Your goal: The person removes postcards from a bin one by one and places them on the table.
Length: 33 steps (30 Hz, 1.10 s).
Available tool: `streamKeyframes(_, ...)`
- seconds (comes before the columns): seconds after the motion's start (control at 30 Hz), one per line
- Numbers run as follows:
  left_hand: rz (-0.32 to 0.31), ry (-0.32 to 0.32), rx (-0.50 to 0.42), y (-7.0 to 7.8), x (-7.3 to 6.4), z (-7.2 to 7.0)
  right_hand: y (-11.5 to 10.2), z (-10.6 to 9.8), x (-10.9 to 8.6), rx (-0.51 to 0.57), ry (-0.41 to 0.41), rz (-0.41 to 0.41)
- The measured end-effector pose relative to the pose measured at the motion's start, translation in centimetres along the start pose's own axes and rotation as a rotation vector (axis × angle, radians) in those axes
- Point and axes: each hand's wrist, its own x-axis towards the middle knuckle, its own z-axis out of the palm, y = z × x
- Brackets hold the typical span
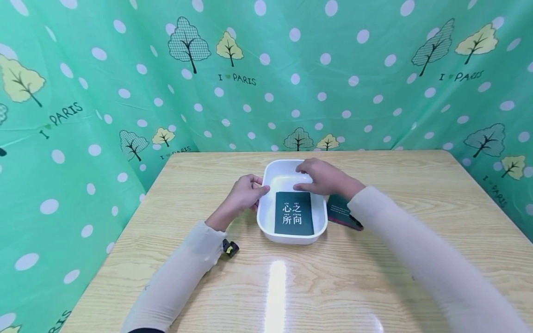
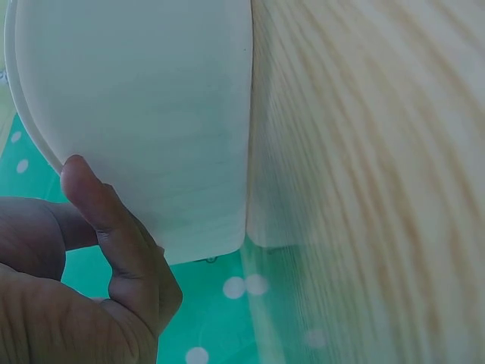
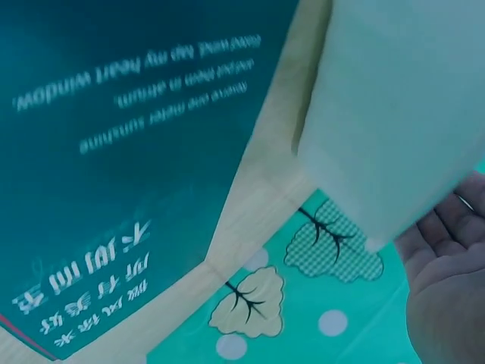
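Note:
A white plastic bin (image 1: pixel 263 217) stands on the wooden table, with a dark green book (image 1: pixel 293 226) lying face up inside, white characters on its cover. My left hand (image 1: pixel 245 192) grips the bin's left rim, thumb over the edge and fingers against the outer wall. In the left wrist view, that hand (image 2: pixel 114 280) shows beside the bin's wall (image 2: pixel 151 114). Over the far right part of the bin hangs my right hand (image 1: pixel 322 178), fingers apart and nothing between them. A second green book (image 1: pixel 339 210) lies just right of the bin, partly under the right forearm.
Near the left sleeve lies a small black object with a yellow part (image 1: pixel 230 248). A green curtain (image 1: pixel 291 83) with dots and trees hangs behind the table (image 1: pixel 416 194) and along its sides.

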Motion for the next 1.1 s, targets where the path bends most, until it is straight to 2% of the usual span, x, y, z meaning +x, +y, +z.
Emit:
streamKeyframes(0.23, -0.003, -0.004, 0.006, 0.1, -0.1, 0.0, -0.9, 1.0, 0.1, -0.026, -0.141, 0.004)
streamKeyframes(0.5, 0.0, -0.004, 0.006, 0.0, -0.1, -0.1, -2.0, 1.3, 0.4, -0.09, -0.287, 0.103)
streamKeyframes(0.77, -0.005, 0.002, 0.006, 0.1, -0.1, -0.1, -2.5, 1.7, 0.9, -0.19, -0.33, 0.111)
streamKeyframes(1.1, -0.007, -0.003, 0.004, 0.1, 0.0, -0.1, -2.5, 1.9, 1.0, -0.167, -0.31, 0.13)
